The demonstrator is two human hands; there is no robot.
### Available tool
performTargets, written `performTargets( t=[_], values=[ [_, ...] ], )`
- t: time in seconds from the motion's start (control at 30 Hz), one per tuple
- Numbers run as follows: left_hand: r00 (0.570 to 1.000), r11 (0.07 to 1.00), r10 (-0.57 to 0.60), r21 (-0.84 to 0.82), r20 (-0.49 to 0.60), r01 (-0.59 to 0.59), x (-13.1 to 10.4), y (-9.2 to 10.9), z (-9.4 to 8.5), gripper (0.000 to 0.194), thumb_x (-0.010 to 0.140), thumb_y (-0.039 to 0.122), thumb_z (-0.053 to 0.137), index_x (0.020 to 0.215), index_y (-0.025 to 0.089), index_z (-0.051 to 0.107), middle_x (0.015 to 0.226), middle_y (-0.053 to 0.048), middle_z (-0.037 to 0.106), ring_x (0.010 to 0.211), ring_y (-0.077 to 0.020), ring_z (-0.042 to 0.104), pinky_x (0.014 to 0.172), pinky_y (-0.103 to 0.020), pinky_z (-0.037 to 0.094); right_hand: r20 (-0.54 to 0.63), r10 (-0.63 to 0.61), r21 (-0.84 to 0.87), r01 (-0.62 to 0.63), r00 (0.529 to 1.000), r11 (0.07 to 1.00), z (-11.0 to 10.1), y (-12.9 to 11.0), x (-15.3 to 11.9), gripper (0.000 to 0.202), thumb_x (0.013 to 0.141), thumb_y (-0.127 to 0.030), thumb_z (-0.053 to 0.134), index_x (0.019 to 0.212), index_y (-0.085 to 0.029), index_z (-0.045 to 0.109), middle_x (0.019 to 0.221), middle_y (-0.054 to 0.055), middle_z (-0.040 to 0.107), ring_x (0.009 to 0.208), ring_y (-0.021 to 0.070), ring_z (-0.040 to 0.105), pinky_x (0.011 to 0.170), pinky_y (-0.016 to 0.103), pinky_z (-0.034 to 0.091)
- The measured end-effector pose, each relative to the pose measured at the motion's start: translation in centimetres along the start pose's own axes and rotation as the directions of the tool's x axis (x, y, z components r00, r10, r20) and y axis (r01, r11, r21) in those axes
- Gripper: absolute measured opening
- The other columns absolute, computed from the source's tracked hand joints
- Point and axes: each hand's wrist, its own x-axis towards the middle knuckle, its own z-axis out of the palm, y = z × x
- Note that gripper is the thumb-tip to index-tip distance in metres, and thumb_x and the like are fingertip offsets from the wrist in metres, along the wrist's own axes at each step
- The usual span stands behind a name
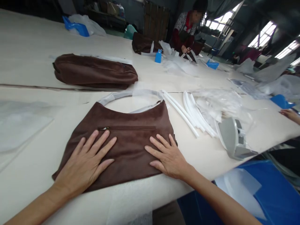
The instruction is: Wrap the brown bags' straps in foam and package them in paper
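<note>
A brown leather bag (131, 150) lies flat on the white table, its zipper (131, 128) running across the upper part. Its strap (112, 97), wrapped in pale film, curves out behind it. My left hand (87, 161) rests on the left side of the bag with fingers spread, the fingertips just below the zipper pull. On the right side, my right hand (167, 154) lies flat with its fingers apart. Neither hand holds anything.
Behind sits another brown bag (93, 72). White foam tubes (181, 114), clear plastic bags (220, 103) and a grey tape dispenser (234, 139) are at the right. Foam sheets (21, 125) lie left. Across the table (28, 47), a person (187, 31) handles white strips.
</note>
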Motion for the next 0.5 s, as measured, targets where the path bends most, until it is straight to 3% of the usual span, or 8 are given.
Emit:
performTargets(
  t=[0.1,0.2,0.33,0.4,0.5],
  values=[
    [1.000,0.999,0.008,0.044,0.012,-0.009,0.0,-0.1,0.0,0.062,0.100,0.053,0.027,0.155,0.026,0.025,0.161,-0.011,0.029,0.148,-0.0401,0.021,0.113,-0.063,0.027,0.014,-0.025,0.018,0.024,1.000,1.000,-0.1,0.1,-0.1,0.057,0.100,-0.050,0.042,0.153,-0.035,0.030,0.163,0.001,0.022,0.151,0.0293,0.016,0.116,0.068,0.015],
    [0.998,0.995,-0.016,0.096,0.052,0.011,-0.1,0.3,-0.4,0.061,0.100,0.053,0.029,0.155,0.027,0.025,0.160,-0.010,0.029,0.148,-0.0381,0.020,0.114,-0.060,0.028,0.000,-0.059,-0.022,0.059,0.998,0.998,-1.9,-0.7,0.1,0.052,0.101,-0.046,0.039,0.151,-0.032,0.035,0.162,0.002,0.026,0.149,0.0310,0.021,0.113,0.071,0.020],
    [0.980,0.990,-0.109,0.106,0.167,0.092,-0.2,1.5,-1.5,0.062,0.099,0.053,0.037,0.155,0.031,0.023,0.162,-0.007,0.026,0.150,-0.0344,0.017,0.117,-0.058,0.025,-0.204,-0.144,-0.147,0.115,0.968,0.982,-4.7,-2.5,1.9,0.049,0.102,-0.040,0.039,0.149,-0.025,0.041,0.161,0.006,0.028,0.149,0.0343,0.020,0.113,0.071,0.018],
    [0.964,0.989,-0.144,0.062,0.223,0.133,-0.2,1.7,-1.7,0.064,0.098,0.053,0.043,0.155,0.033,0.022,0.163,-0.006,0.023,0.151,-0.0332,0.014,0.118,-0.058,0.022,-0.310,-0.244,-0.178,0.195,0.919,0.964,-4.3,-3.5,3.6,0.052,0.100,-0.038,0.043,0.150,-0.026,0.039,0.161,0.007,0.029,0.149,0.0351,0.019,0.114,0.069,0.014],
    [0.956,0.985,-0.162,-0.019,0.245,0.171,-0.6,1.9,-1.8,0.066,0.096,0.055,0.047,0.154,0.031,0.025,0.163,-0.006,0.024,0.151,-0.0332,0.012,0.119,-0.060,0.017,-0.345,-0.414,-0.223,0.355,0.842,0.908,-0.8,-4.9,6.2,0.053,0.097,-0.039,0.048,0.148,-0.025,0.043,0.156,0.010,0.039,0.147,0.0348,0.025,0.116,0.065,0.011]
  ],
)
